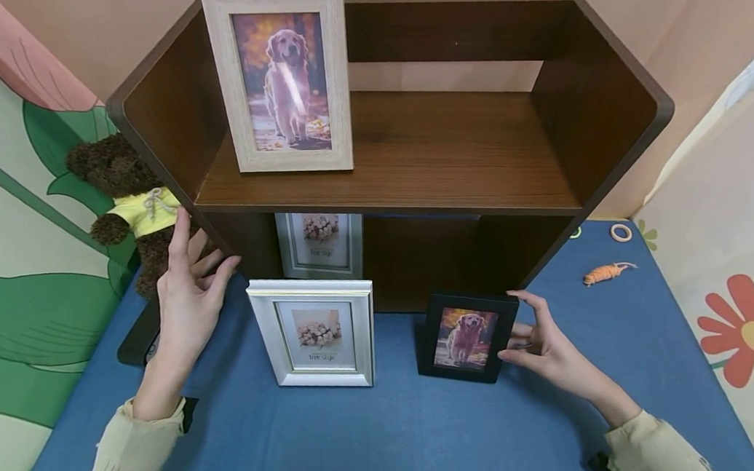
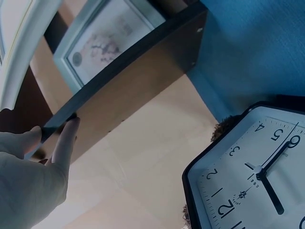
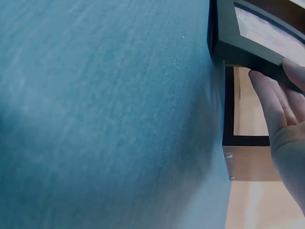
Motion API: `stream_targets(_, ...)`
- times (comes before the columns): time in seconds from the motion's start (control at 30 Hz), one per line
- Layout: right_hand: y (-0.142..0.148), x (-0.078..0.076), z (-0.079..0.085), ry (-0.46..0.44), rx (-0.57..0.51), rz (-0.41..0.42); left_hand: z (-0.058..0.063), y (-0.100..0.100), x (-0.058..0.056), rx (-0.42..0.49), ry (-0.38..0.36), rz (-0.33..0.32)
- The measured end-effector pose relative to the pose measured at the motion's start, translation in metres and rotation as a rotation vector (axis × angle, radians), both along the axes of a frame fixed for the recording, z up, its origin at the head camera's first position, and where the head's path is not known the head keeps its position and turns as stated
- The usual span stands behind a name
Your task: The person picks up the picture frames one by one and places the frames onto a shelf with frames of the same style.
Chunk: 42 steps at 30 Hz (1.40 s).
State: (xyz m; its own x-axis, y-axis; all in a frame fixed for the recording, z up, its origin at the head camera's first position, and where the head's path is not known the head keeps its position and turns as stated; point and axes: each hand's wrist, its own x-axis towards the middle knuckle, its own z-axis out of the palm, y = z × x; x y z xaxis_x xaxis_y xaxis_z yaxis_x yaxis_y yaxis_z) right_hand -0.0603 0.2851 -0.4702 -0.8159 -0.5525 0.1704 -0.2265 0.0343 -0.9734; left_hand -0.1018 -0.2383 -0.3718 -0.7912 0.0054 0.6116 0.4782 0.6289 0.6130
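A dark brown two-level shelf [image 1: 450, 150] stands on the blue tablecloth. My left hand [image 1: 191, 299] pinches the front edge of its left side panel [image 2: 133, 90], thumb on one side and fingers on the other. At the lower right front, my right hand [image 1: 545, 348] grips the right edge of a small black photo frame [image 1: 466, 337] with a dog picture, standing tilted on the cloth. A silver-white photo frame [image 1: 315, 335] stands between my hands. Another silvery frame [image 1: 354, 248] is inside the lower compartment, and a tall whitewashed frame [image 1: 288, 161] stands on the upper level.
Left of the shelf are a brown teddy bear [image 1: 159, 214] in a yellow top and a black-rimmed clock [image 2: 214, 186]. To the right lie an orange toy mouse [image 1: 606, 273] and a pale ring [image 1: 621, 233]. Walls rise behind and on both sides.
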Motion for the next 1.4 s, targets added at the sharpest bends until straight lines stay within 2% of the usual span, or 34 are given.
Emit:
stream_targets(0.83,-0.008,0.007,0.026,0.028,0.056,-0.001,-0.002,-0.001,0.0,0.007,-0.002,0.004)
stream_targets(1.4,-0.01,0.012,0.044,0.055,-0.01,0.009,-0.001,-0.001,0.001,0.013,0.001,0.009)
